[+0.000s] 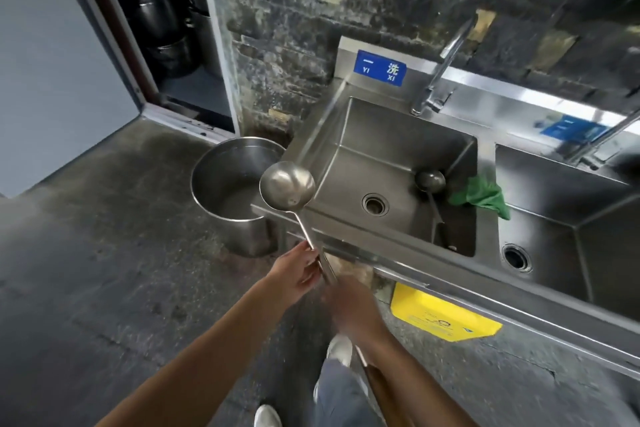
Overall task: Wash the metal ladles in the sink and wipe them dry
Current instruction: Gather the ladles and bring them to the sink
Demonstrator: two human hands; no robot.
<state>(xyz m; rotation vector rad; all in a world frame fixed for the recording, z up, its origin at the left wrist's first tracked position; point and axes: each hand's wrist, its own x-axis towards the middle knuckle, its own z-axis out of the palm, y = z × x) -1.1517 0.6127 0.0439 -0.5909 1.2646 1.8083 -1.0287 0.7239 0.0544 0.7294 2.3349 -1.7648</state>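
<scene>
By a rough dark stone wall [294,3] and grey concrete floor [104,236], the left hand [294,270] grips a ladle [287,185] at the steel sink [391,232] corner — right hand [349,305] blurred, grip unclear — another ladle [430,180] lies inside

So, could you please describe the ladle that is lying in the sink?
Find the left basin under the blue sign. The small ladle lies against its right wall, bowl near the green cloth. Unlike the larger ladle, nobody holds it.
</scene>
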